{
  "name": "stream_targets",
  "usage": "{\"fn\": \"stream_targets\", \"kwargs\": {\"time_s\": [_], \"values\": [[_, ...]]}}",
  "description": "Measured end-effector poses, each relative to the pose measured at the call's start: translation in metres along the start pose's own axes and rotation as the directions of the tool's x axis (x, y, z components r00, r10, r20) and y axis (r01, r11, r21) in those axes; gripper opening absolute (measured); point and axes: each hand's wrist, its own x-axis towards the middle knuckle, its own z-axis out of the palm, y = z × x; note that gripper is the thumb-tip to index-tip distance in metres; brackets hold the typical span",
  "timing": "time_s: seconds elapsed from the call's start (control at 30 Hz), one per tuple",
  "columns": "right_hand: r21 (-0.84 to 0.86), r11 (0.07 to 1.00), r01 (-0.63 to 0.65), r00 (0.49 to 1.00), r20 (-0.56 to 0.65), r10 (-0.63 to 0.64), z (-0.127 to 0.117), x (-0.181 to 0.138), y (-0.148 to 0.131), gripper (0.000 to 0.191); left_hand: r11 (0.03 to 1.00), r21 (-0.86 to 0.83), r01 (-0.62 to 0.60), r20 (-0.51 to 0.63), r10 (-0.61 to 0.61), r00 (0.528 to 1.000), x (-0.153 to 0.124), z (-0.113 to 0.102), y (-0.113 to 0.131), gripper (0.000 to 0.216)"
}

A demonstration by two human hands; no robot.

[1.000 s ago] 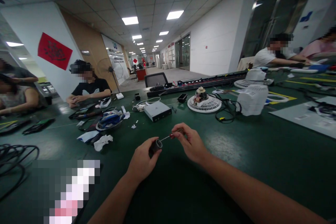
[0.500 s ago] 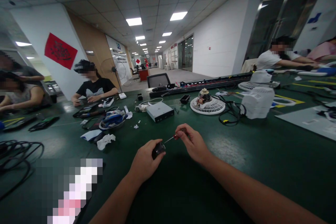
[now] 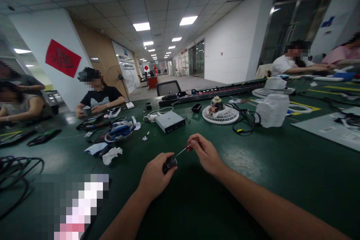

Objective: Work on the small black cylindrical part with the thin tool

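Between the thumb and fingers of my left hand [image 3: 158,174] is a small black part [image 3: 169,163], roughly cylindrical, with a shiny rim on its right end; its exact kind I cannot make out. My right hand [image 3: 204,154] is closed around the red handle of a screwdriver [image 3: 182,152]. The thin metal shaft slants down to the left, and its tip meets the upper right end of the black part. Both hands are held over the green table [image 3: 194,198], in front of a grey optical drive [image 3: 170,121].
Behind the drive stands a small black tray [image 3: 196,107]. A white fan grille with a motor [image 3: 220,112] and a white plastic housing [image 3: 272,109] lie to the right. Crumpled tissue [image 3: 111,155], a bowl with cloth [image 3: 119,132] and black cables [image 3: 17,174] are left. Co-workers sit on both sides.
The view has shifted slightly, so the background sits a little further left. My hands keep nearly the same pose, with the screwdriver still against the black part.
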Motion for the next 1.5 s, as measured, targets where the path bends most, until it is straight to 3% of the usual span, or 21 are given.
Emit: {"fn": "stream_targets", "kwargs": {"time_s": [0.2,0.3,0.73,1.17,1.33,1.5], "values": [[0.066,0.998,0.001,0.999,0.037,-0.003,0.001,0.0008,0.0004,0.029,1.0,0.0,0.018,-0.014,-0.018,1.0,0.0001,0.0011,-0.0008,0.036],[0.027,1.0,-0.005,1.0,-0.002,0.005,0.0008,0.0018,0.0026,0.029,1.0,0.005,0.008,-0.018,-0.008,1.0,0.0002,0.0021,-0.0009,0.034],[0.053,0.998,-0.019,0.997,0.069,0.015,0.0004,0.0007,0.0033,0.028,0.999,0.031,0.013,0.009,-0.013,1.0,0.0003,-0.0006,0.0014,0.031],[-0.013,1.0,-0.012,0.999,0.043,0.012,0.0016,0.0007,0.0011,0.026,0.997,0.071,0.022,0.024,-0.024,0.999,0.0013,-0.0029,0.0014,0.031],[0.049,0.999,-0.019,0.997,0.082,0.014,0.0027,-0.0008,0.0023,0.027,0.997,0.068,0.027,0.034,-0.03,0.999,0.0012,-0.003,0.0006,0.033],[-0.023,0.999,-0.025,0.997,0.067,0.027,0.0023,-0.0014,-0.0005,0.026,0.997,0.061,0.038,0.022,-0.039,0.999,0.0014,-0.0028,0.0006,0.033]]}}
